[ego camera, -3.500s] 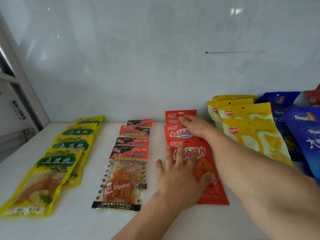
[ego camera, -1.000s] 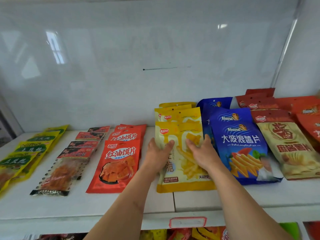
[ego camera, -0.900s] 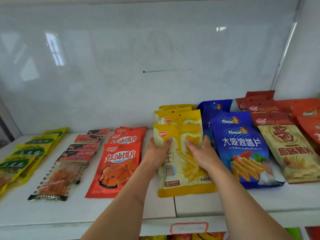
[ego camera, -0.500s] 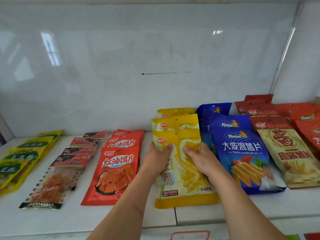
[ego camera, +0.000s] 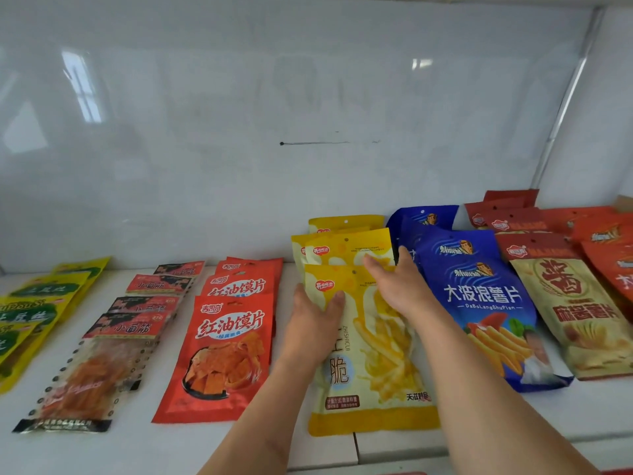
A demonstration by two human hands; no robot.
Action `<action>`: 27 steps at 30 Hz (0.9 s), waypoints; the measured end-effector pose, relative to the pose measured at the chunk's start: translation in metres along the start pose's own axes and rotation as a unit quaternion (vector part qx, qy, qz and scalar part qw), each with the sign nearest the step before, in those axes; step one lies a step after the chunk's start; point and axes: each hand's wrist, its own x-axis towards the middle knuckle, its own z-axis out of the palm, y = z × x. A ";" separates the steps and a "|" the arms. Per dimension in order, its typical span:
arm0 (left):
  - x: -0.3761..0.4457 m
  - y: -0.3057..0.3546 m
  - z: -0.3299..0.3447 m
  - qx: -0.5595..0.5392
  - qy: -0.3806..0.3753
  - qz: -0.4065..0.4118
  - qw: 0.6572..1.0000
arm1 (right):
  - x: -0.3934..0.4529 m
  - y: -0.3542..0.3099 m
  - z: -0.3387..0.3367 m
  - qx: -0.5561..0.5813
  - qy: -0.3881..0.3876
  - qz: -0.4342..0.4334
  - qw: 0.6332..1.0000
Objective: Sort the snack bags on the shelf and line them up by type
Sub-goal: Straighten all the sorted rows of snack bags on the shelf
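Observation:
On the white shelf [ego camera: 113,452] the snack bags lie in overlapping columns by type. The front yellow fries bag [ego camera: 376,375] lies in the middle column, with more yellow bags [ego camera: 346,243] behind it. My left hand [ego camera: 313,329] grips its left edge, thumb on top near the red logo. My right hand [ego camera: 399,289] lies flat on its upper right part, with the fingertips reaching onto the yellow bag behind. Left of it lie red bags [ego camera: 229,351]; to the right lie blue chip bags [ego camera: 486,303].
Further left are small clear packs with red headers [ego camera: 90,382] and yellow-green bags [ego camera: 30,317]. On the right are beige bags with red tops [ego camera: 579,323] and orange-red bags [ego camera: 608,248]. A glossy white wall [ego camera: 308,97] closes the back. A seam [ego camera: 355,447] splits the shelf front.
Both hands moved from the red bags to the yellow column. Over the last second the front yellow bag slid toward me, and my right hand's fingers moved up to its top edge.

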 end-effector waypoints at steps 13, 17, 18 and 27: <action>-0.003 -0.002 0.002 0.022 0.017 0.018 0.999 | 0.037 0.004 0.008 0.058 -0.063 0.119 0.989; -0.005 0.005 0.001 0.013 0.023 0.016 1.000 | 0.036 0.009 0.005 0.036 -0.080 0.113 0.990; -0.007 0.006 0.000 0.009 0.025 0.021 0.999 | 0.036 0.010 0.005 0.031 -0.087 0.107 0.990; -0.024 0.009 -0.004 0.005 0.032 0.066 0.997 | 0.033 0.013 -0.002 0.007 -0.151 0.057 0.987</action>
